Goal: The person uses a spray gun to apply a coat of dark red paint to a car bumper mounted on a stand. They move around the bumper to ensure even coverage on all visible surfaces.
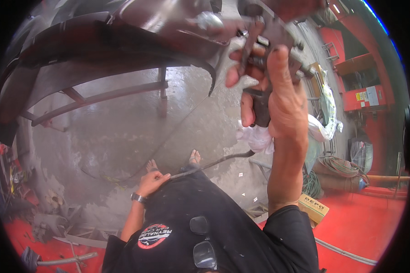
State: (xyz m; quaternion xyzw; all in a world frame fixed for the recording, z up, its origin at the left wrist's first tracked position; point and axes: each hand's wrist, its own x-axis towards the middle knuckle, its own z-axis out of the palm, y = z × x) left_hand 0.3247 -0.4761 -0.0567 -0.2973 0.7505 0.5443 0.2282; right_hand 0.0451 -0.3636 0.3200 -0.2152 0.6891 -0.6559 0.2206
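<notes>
My right hand is raised at the upper right, its fingers wrapped round a dark spray gun. A dark reddish cup sits at the gun's upper end, partly cut off by the picture's edge. From below the grip a dark air hose runs left across my body. Low at my left side, my left hand is closed on that hose. Left of the gun is a glossy dark red car bumper, apart from my hands. A pale pinkish cloth or plastic shows under the grip; whether it touches the gun I cannot tell.
A metal stand is under the bumper. The hose trails over the wet-looking grey floor near my bare feet. To the right are a cardboard box, coiled hoses and a red cabinet. Scraps lie lower left.
</notes>
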